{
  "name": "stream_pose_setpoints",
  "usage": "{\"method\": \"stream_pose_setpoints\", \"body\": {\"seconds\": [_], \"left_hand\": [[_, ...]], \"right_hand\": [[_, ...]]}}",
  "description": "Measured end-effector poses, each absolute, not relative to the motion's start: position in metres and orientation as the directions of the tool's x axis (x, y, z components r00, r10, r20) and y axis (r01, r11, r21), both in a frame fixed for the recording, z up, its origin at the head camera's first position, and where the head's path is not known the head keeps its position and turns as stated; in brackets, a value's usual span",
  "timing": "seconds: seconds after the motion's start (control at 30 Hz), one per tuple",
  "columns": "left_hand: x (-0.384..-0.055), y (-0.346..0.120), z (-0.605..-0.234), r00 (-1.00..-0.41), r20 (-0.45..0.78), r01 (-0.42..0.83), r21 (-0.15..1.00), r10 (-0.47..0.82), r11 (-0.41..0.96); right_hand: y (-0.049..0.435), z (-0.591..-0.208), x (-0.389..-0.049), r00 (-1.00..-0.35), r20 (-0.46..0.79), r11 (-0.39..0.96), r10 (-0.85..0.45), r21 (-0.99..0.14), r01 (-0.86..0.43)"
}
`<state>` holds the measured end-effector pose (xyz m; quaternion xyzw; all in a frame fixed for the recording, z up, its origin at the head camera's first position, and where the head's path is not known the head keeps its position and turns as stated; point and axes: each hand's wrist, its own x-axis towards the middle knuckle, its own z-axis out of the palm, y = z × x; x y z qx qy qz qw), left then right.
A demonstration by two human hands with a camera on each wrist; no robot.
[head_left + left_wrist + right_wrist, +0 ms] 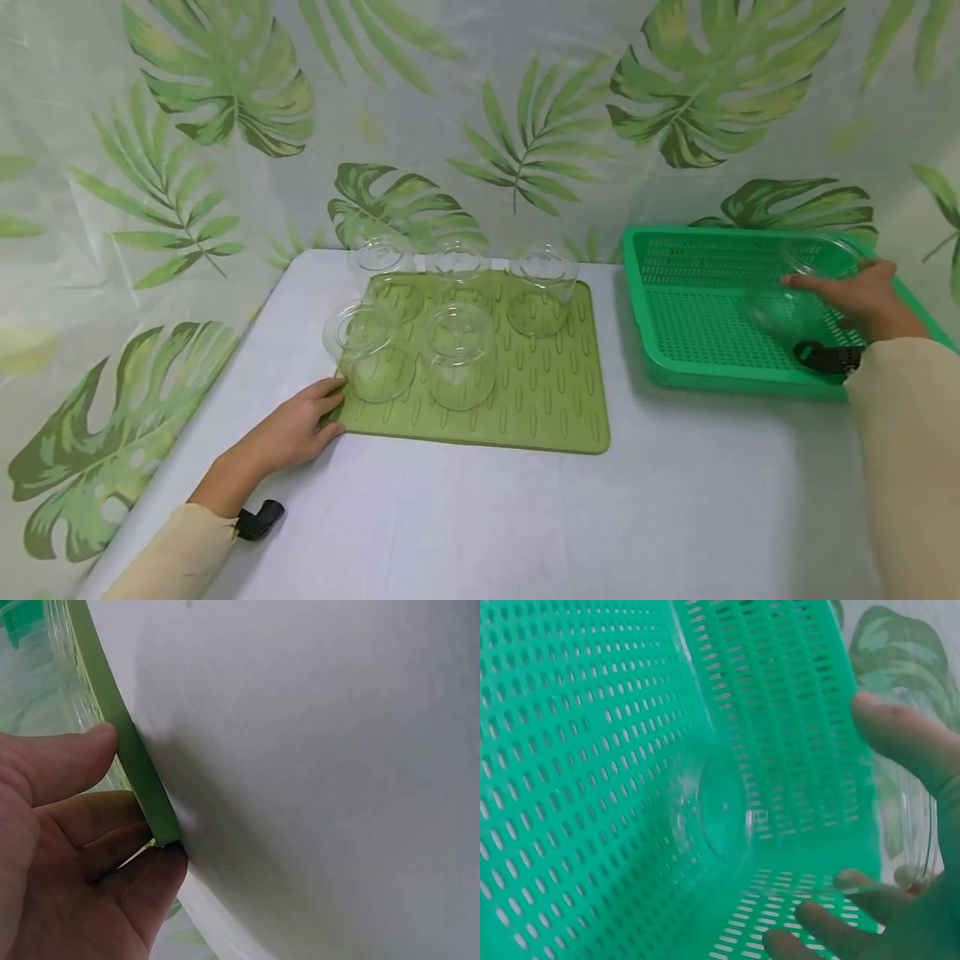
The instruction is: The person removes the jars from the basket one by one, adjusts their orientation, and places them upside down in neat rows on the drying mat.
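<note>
My left hand (303, 421) grips the front left corner of a green ribbed drying mat (551, 408). In the left wrist view the thumb lies on the mat's edge (124, 746), with the fingers bent against its corner. Clear glass cups stand on the mat, apparently base up: three at the back, including a right one (542, 292), and two in front, a left one (375, 358) and a middle one (459, 358). Over the green basket (637, 300), my right hand (862, 300) holds another clear glass cup (724, 806), thumb and fingers spread around it.
The perforated plastic basket stands right of the mat on a white-covered table (480, 517). Behind it all hangs a leaf-patterned cloth (525, 167). The basket's right end is partly hidden by my right hand and sleeve (900, 433).
</note>
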<state>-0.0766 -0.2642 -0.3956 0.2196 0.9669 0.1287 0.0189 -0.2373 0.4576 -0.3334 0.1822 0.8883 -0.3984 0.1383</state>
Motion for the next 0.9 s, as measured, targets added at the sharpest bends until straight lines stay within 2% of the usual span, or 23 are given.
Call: {"method": "stream_pose_setpoints", "body": {"seconds": [0.17, 0.43, 0.7, 0.9], "left_hand": [[-0.076, -0.265, -0.396, -0.902, 0.023, 0.422, 0.252, 0.431, 0.871], [-0.078, -0.263, -0.396, -0.901, 0.017, 0.424, 0.253, 0.434, 0.87], [-0.079, -0.26, -0.395, -0.903, -0.007, 0.415, 0.252, 0.43, 0.874], [-0.077, -0.26, -0.393, -0.914, -0.012, 0.388, 0.263, 0.405, 0.884]], "right_hand": [[0.456, -0.328, -0.239, -0.911, -0.313, 0.63, 0.27, -0.658, 0.413], [0.462, -0.325, -0.231, -0.907, -0.284, 0.632, 0.311, -0.651, 0.42], [0.467, -0.32, -0.227, -0.942, -0.138, 0.583, 0.306, -0.755, 0.301], [0.463, -0.312, -0.226, -0.96, -0.023, 0.654, 0.278, -0.728, 0.207]]}}
